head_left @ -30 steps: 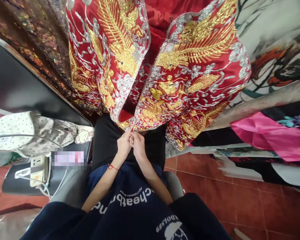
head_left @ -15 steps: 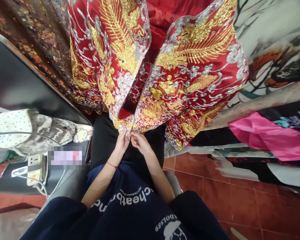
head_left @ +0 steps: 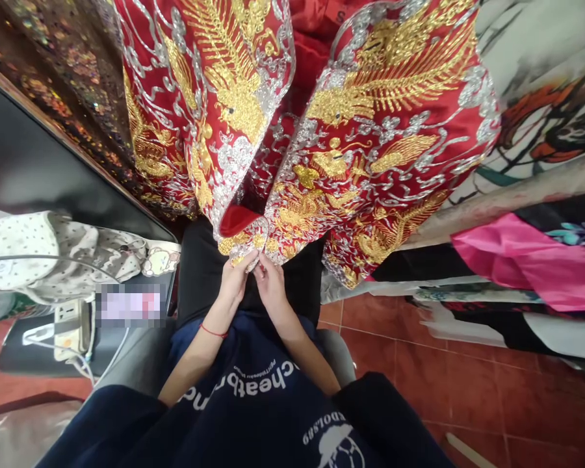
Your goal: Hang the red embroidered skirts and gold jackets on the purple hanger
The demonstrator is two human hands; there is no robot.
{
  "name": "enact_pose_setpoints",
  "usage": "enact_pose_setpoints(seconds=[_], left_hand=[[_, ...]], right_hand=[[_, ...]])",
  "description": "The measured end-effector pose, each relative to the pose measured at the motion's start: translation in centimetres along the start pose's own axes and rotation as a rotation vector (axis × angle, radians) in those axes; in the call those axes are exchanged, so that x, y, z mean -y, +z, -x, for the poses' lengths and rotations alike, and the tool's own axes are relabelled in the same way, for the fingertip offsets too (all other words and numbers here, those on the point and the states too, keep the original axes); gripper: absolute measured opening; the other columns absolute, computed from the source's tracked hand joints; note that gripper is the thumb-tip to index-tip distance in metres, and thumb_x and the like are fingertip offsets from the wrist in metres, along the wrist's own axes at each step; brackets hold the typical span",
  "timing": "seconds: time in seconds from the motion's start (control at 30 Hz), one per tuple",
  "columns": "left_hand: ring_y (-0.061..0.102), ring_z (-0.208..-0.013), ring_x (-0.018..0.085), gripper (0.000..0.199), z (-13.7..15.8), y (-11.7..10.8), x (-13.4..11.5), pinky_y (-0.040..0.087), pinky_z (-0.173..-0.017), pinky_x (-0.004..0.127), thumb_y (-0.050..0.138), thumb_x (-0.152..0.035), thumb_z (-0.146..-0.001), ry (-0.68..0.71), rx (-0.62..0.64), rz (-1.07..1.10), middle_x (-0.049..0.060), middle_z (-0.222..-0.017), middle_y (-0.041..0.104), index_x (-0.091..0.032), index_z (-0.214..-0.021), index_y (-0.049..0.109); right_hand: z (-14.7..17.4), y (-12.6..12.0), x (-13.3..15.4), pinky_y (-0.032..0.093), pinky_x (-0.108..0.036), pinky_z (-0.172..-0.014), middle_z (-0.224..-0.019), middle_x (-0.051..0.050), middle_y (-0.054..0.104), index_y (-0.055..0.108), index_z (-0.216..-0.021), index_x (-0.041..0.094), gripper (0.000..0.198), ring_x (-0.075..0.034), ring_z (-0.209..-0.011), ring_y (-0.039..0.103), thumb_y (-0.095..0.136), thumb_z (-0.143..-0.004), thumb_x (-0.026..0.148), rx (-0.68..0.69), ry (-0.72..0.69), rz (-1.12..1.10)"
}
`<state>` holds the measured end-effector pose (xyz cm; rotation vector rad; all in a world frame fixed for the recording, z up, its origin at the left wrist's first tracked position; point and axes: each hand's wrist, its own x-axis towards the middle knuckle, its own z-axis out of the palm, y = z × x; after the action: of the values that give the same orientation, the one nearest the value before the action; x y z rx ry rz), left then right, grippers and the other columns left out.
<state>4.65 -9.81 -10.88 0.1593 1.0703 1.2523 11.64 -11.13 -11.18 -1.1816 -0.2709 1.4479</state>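
Note:
A red jacket (head_left: 351, 156) with gold and silver embroidery hangs in front of me, its lower front edge drawn over my lap. At that hem, my left hand (head_left: 236, 279) pinches the embroidered cloth between thumb and fingers. Close beside it, almost touching, my right hand (head_left: 269, 279) is closed with thumb and finger pressed together at the same hem corner. Whether a needle or thread is between the right fingertips is too small to tell. The jacket's front opening falls in a fold above both hands, showing plain red lining.
To the left are a black chair (head_left: 53, 156), a dotted cloth bag (head_left: 97, 250), a power strip (head_left: 68, 325) with cables and a blurred-out phone-like rectangle (head_left: 129, 305). Brown sequined fabric (head_left: 68, 84) hangs behind. On the right hang a painted cloth (head_left: 556, 71) and pink fabric (head_left: 521, 260).
My right hand has turned from curled fingers to a more upright pinch at the hem. The hem corner has shifted slightly, and the jacket appears a little larger and closer.

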Motion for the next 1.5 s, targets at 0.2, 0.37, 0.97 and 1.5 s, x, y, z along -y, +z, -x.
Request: enact_pose_setpoints(seconds=[0.2, 0.37, 0.97, 1.5], left_hand=[[0.059, -0.053, 0.008, 0.032, 0.5, 0.7, 0.4, 0.049, -0.053, 0.021, 0.093, -0.023, -0.059, -0.075, -0.003, 0.040, -0.002, -0.060, 0.063, -0.013, -0.070, 0.065], [0.055, -0.053, 0.006, 0.034, 1.3, 1.2, 1.1, 0.047, -0.054, 0.020, 0.092, -0.025, -0.058, 0.074, -0.070, 0.047, -0.004, -0.061, 0.062, -0.014, -0.071, 0.063], [0.069, -0.070, 0.013, 0.028, 0.9, 0.8, -0.6, 0.057, -0.064, 0.024, 0.091, -0.023, -0.066, -0.070, -0.060, 0.046, 0.003, -0.080, 0.073, -0.015, -0.083, 0.070], [0.062, -0.063, 0.010, 0.029, 0.3, -0.3, 1.0, 0.048, -0.060, 0.022, 0.092, -0.023, -0.060, -0.119, -0.024, 0.065, 0.000, -0.070, 0.069, -0.012, -0.076, 0.071]], right_hand=[[1.1, 0.0, 0.3, 0.029, -0.027, -0.053, -0.060, 0.004, 0.046, 0.048, -0.063, 0.023, 0.036, -0.009, -0.057, 0.037, 0.077, -0.061, 0.046, -0.066, -0.071, 0.032], [1.2, 0.7, 0.0, 0.035, -0.028, -0.056, -0.054, 0.005, 0.041, 0.039, -0.056, 0.024, 0.044, -0.009, -0.055, 0.036, 0.074, -0.065, 0.049, -0.109, -0.116, 0.030], [3.2, -2.2, 3.4, 0.034, -0.020, -0.040, -0.051, 0.000, 0.060, 0.062, -0.063, 0.018, 0.054, -0.010, -0.041, 0.057, 0.061, -0.084, 0.067, 0.434, 0.225, 0.610], [1.3, -1.6, 3.9, 0.045, -0.023, -0.044, -0.065, -0.001, 0.068, 0.064, -0.075, 0.019, 0.033, -0.011, -0.043, 0.060, 0.066, -0.084, 0.051, 0.119, -0.148, 0.685]])
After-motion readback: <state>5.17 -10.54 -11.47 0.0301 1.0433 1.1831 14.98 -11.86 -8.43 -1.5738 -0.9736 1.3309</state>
